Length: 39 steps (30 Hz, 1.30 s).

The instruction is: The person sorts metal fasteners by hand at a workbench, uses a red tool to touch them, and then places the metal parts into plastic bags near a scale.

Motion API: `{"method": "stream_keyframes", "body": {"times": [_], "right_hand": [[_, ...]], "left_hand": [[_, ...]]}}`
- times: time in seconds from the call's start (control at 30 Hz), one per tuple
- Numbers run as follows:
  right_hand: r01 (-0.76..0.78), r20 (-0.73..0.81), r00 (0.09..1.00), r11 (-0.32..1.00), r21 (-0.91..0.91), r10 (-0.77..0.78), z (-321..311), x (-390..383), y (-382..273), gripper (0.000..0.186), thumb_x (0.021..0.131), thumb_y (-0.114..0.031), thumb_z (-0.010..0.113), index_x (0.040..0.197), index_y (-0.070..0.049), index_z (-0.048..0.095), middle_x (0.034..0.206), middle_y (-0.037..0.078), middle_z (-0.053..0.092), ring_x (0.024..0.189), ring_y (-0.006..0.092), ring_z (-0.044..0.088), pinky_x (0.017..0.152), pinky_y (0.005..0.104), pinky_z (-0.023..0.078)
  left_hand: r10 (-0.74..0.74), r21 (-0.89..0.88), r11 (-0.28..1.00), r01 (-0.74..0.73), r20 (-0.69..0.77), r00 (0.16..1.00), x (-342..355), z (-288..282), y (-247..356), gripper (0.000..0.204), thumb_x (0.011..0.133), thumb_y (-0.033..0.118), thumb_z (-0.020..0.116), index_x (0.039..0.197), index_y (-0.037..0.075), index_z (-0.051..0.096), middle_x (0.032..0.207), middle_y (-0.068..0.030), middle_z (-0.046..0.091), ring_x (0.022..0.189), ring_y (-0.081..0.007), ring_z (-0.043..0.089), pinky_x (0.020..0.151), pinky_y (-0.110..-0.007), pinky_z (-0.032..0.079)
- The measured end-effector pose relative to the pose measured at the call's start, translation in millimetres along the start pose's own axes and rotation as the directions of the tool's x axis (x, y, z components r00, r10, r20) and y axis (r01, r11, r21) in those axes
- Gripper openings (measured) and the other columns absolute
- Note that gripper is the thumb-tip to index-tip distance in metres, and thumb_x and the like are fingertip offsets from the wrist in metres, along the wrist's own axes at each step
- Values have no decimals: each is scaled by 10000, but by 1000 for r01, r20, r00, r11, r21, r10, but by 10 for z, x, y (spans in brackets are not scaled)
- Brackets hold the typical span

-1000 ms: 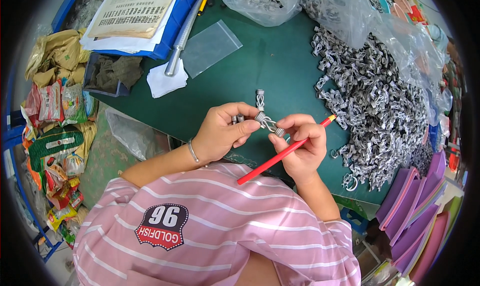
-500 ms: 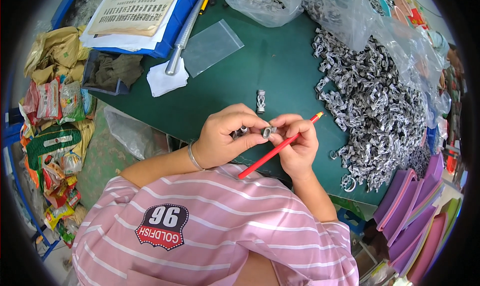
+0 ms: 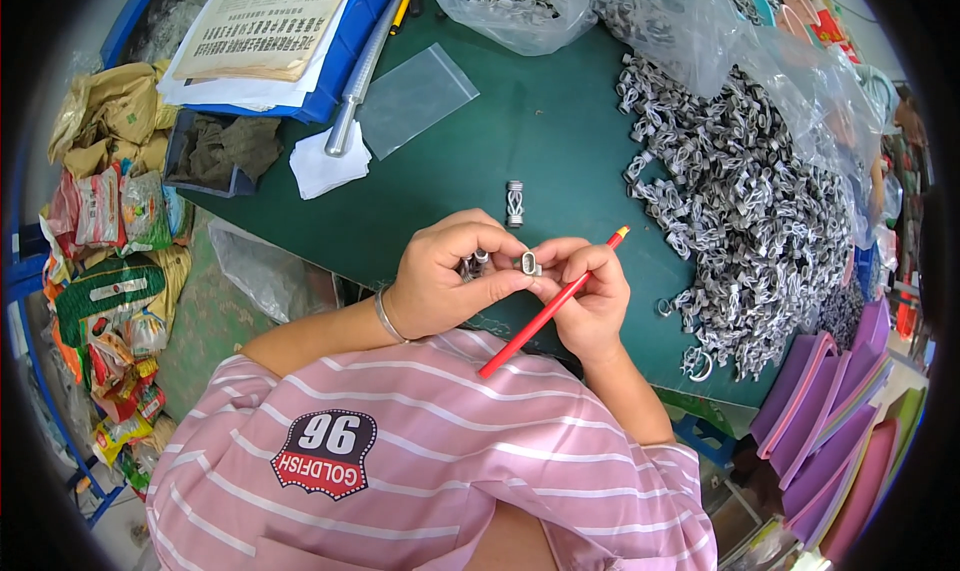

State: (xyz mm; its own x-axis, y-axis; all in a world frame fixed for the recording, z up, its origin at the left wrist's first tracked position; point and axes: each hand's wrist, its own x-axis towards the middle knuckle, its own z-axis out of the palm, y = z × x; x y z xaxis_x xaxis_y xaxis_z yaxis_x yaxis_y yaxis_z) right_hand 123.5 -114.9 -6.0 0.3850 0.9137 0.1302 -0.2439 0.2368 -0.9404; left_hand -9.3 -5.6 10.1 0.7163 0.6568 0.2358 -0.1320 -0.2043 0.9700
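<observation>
My left hand (image 3: 440, 281) is closed, pinching a small grey metal piece (image 3: 530, 263) with an oval opening between thumb and forefinger. More shiny metal shows inside the curl of its fingers, partly hidden. Closed around a red pencil (image 3: 540, 321), my right hand (image 3: 592, 301) also touches the metal piece's right side with its fingertips. The pencil slants across that hand, its yellowish tip pointing up and right. Just beyond my hands, a single metal piece with a twisted openwork middle (image 3: 515, 204) lies on the green table (image 3: 545, 101).
A large heap of similar metal pieces (image 3: 740, 201) covers the table's right side, beside clear plastic bags. Farther off are a bag of metal parts (image 3: 515, 6), a flat clear bag (image 3: 420, 101), a tapered metal rod (image 3: 365, 71) and a blue tray (image 3: 330, 91) with papers. Purple foam-like sheets (image 3: 800, 391) stand at right.
The pinched metal piece has turned slightly, so its oval opening faces up more. My right hand and the pencil have shifted a little left and down.
</observation>
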Motion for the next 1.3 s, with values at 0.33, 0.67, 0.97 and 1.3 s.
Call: {"method": "stream_keyframes", "body": {"times": [0.33, 0.67, 0.97, 1.3], "right_hand": [[133, -133, 977, 965, -226, -166, -341, 44, -415, 192, 801, 76, 533, 798, -37, 378, 844, 174, 577, 662, 156, 594, 552, 250, 509], [287, -575, 604, 823, -490, -552, -2299, 447, -2277, 128, 831, -35, 545, 802, -46, 421, 756, 110, 571, 634, 197, 614, 531, 258, 521], [341, -601, 582, 836, -431, -548, -2084, 741, -2040, 81, 873, -62, 492, 889, -24, 423, 822, 151, 578, 778, 266, 609, 724, 347, 516], [454, 420, 891, 382, -805, -173, -15, 438, -56, 241, 598, -39, 672, 747, -46, 483, 818, 94, 557, 754, 289, 547, 605, 356, 468]], "left_hand": [[-482, -260, 838, 479, 58, 874, 1, 90, 1, 89, 856, 79, 526, 812, 2, 540, 681, -22, 503, 490, -37, 412, 423, -173, 306], [-442, -193, 867, 459, 127, 888, 60, 217, 56, 86, 835, 76, 561, 785, 8, 550, 659, -2, 520, 494, -26, 434, 446, -165, 334], [-473, -163, 868, 470, 19, 881, -12, 120, 6, 92, 855, 100, 536, 843, 9, 542, 639, -15, 497, 468, -42, 405, 400, -169, 289], [-491, -404, 825, 396, -164, 856, 43, -141, -26, 122, 868, 86, 508, 974, 28, 504, 718, -24, 495, 494, -41, 392, 398, -169, 298]]}}
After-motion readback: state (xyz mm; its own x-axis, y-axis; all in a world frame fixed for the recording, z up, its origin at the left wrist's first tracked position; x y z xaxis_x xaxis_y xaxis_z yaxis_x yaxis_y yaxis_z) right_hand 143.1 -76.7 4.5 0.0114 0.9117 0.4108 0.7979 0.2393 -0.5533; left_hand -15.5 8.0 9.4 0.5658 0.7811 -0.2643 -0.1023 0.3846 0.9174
